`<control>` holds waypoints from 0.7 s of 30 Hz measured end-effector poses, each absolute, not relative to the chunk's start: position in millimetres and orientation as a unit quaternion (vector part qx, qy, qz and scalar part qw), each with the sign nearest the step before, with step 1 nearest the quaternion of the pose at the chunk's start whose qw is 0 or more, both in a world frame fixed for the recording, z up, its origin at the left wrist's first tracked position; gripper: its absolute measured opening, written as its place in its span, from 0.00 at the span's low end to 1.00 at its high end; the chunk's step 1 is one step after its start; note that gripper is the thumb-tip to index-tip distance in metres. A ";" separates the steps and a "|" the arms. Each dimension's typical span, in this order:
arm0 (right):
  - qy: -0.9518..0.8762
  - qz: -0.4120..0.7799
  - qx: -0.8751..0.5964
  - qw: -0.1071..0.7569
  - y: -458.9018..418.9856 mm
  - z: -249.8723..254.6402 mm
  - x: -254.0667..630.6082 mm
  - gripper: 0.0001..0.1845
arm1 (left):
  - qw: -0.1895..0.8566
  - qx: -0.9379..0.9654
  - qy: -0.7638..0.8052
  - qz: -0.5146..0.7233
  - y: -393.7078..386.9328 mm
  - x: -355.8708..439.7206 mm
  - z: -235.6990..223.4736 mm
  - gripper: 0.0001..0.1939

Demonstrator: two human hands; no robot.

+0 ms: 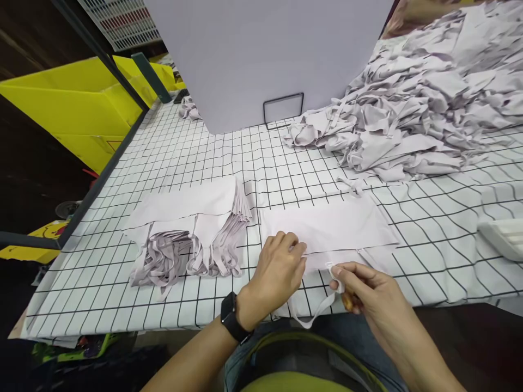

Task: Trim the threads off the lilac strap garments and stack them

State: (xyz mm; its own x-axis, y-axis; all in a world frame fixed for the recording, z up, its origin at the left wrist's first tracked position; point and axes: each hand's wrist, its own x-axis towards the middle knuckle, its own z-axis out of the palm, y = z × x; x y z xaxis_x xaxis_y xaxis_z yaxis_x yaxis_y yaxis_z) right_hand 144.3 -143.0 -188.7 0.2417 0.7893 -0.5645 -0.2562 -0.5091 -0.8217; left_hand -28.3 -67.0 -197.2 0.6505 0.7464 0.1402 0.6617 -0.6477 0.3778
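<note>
Lilac garment lies flat at the worktop's near edge — soft, light, floppy; left hand presses its hem with loose fingers, right hand pinches the strap — best grip there.

pile of loose garments: cut off by the top and right edges in the upper right of the frame, so its extent cannot be told.
white object: clipped by the right edge, too little shown to identify.
left hand: covers the near left edge of the flat garment.
right hand: an orange-brown thing under its fingers is mostly hidden.
folded stack: lower layers hidden; count unreadable.
</note>
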 end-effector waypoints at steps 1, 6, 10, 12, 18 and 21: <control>-0.198 0.582 -0.645 0.454 -141.2 -190.0 143.7 0.22 | 0.127 0.902 0.392 0.132 -64.8 -26.4 -198.9 0.06; -0.174 0.584 -0.653 0.449 -133.6 -190.6 143.5 0.22 | 0.086 0.907 0.390 0.137 -60.5 -22.3 -205.6 0.09; -0.169 0.580 -0.670 0.432 -125.1 -186.9 139.3 0.22 | 0.138 0.885 0.398 0.200 -58.8 -22.9 -211.5 0.08; -0.171 0.571 -0.676 0.433 -119.8 -185.0 134.4 0.20 | 0.172 0.870 0.402 0.228 -57.7 -22.7 -212.5 0.09; -0.145 0.560 -0.676 0.458 -106.8 -181.7 123.7 0.18 | 0.184 0.867 0.381 0.262 -57.2 -21.6 -211.4 0.11; -0.131 0.556 -0.678 0.463 -103.4 -181.4 123.9 0.17 | 0.171 0.874 0.372 0.260 -58.0 -21.3 -212.1 0.11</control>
